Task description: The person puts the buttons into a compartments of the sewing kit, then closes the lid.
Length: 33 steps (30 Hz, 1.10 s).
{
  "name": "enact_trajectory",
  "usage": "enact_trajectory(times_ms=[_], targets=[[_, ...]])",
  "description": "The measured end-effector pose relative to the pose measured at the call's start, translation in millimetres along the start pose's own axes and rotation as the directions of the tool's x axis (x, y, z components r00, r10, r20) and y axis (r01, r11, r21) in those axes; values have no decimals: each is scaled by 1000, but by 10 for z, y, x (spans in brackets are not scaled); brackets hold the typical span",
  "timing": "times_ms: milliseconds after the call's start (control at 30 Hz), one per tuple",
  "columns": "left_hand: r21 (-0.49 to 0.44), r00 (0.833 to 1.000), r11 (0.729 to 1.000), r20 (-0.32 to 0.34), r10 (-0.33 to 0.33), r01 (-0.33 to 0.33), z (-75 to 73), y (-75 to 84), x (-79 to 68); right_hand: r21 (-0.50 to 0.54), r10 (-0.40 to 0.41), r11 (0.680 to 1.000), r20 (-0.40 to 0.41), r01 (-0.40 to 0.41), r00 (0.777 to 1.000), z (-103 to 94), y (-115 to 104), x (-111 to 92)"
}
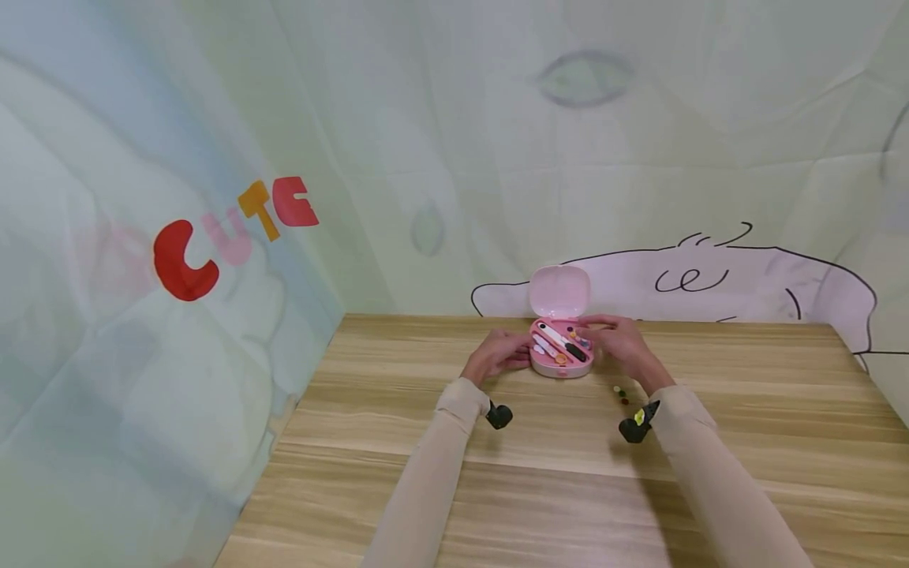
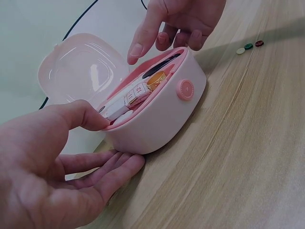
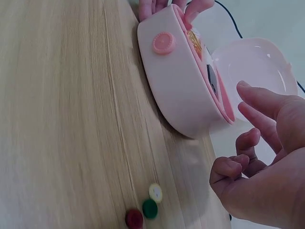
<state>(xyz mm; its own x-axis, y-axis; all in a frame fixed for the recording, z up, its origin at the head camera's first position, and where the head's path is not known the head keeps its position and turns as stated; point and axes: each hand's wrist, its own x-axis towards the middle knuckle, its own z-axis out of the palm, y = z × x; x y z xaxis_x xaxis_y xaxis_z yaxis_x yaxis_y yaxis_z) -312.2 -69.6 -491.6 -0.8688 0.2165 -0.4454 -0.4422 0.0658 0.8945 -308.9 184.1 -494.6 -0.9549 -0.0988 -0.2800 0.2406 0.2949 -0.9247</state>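
Observation:
A pink sewing box [image 1: 561, 370] stands on the table with its lid [image 1: 559, 290] raised. Inside lie a white-and-black long tool [image 1: 563, 341], a tape measure [image 2: 137, 95] and a gold thimble [image 2: 156, 80]. My left hand [image 1: 501, 352] holds the box's left side, thumb on the rim and fingers low against the outer wall. Over the right edge hovers my right hand [image 1: 625, 345], its index finger and thumb extended and the other fingers bent; nothing shows between them. Three buttons, one cream [image 3: 155, 192], one green [image 3: 150, 209] and one dark red [image 3: 134, 219], lie to the box's right.
The wooden table [image 1: 540, 505] meets a printed curtain [image 1: 440, 158] just behind the box. Another curtain with coloured letters [image 1: 186, 260] hangs along the left. Dark wrist cameras [image 1: 499, 416] sit on both forearms.

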Motion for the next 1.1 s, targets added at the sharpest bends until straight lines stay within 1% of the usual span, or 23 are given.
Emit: enact_trajectory(times_ms=[167,367,533,633,800,1000,1100], targets=[[1,1000,1000,-5,4,-4,-5,-9,14,-62,-42,997,25,43,999,-94,39,-70],[6,1000,1000,5,4,-4,-10,-11,20,-153,-96,983,40,101,995,-222,89,-161],[9,1000,1000,-9,5,-5,-13,-13,21,-176,-111,978,25,113,994,-293,129,-220],[11,1000,1000,-11,3,-2,-13,-18,28,-187,-141,972,33,144,989,-326,155,-269],[6,1000,1000,-7,6,-6,-7,-19,31,-210,-163,963,49,170,985,-379,188,-356],[8,1000,1000,-5,8,-8,-1,-16,32,-285,-208,931,102,229,973,-447,249,-478],[9,1000,1000,-7,5,-5,1,-19,33,-310,-214,919,126,243,969,-473,308,-528]])
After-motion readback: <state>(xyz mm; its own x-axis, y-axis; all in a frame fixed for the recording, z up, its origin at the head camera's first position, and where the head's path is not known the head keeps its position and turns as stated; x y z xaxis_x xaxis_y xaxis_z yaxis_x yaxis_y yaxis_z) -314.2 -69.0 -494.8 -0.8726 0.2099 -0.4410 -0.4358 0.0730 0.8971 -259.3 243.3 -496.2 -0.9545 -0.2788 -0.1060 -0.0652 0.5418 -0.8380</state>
